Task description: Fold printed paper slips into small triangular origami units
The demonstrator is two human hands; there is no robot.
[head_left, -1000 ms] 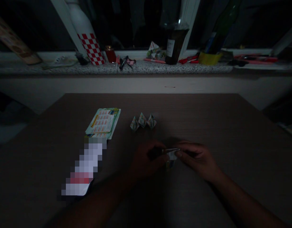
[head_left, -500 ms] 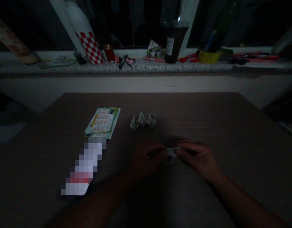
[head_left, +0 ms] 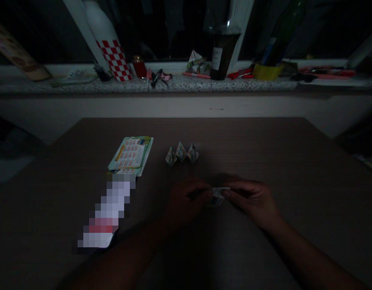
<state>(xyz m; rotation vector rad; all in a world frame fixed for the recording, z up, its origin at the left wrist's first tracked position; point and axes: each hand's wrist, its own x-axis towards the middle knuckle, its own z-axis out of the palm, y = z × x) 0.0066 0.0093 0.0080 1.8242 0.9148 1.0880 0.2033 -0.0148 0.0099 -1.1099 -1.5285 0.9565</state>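
Between my hands is a small folded piece of printed paper (head_left: pixel 216 197), pale along its top edge and coloured lower down. My left hand (head_left: pixel 187 201) pinches its left side between thumb and fingers. On the opposite side, my right hand (head_left: pixel 255 199) pinches it the same way. Three small folded paper pieces (head_left: pixel 181 152) with pointed tips stand in a row beyond my left hand. Left of them lies a stack of printed calendar cards (head_left: pixel 129 155). The scene is dim, and the fine folds of the held paper cannot be made out.
Below the cards lies a flat, blurred-out bright object (head_left: pixel 109 213) on the wooden table (head_left: pixel 249 145). Behind the table runs a stone windowsill (head_left: pixel 186 85), with a red-and-white checked bottle (head_left: pixel 115 56), a dark labelled cup (head_left: pixel 220 56), a small red jar (head_left: pixel 139 67) and a green bottle (head_left: pixel 284 36).
The held paper's upper edge has tipped slightly, and my right thumb has shifted a little to the left. Everything else stays where it was.
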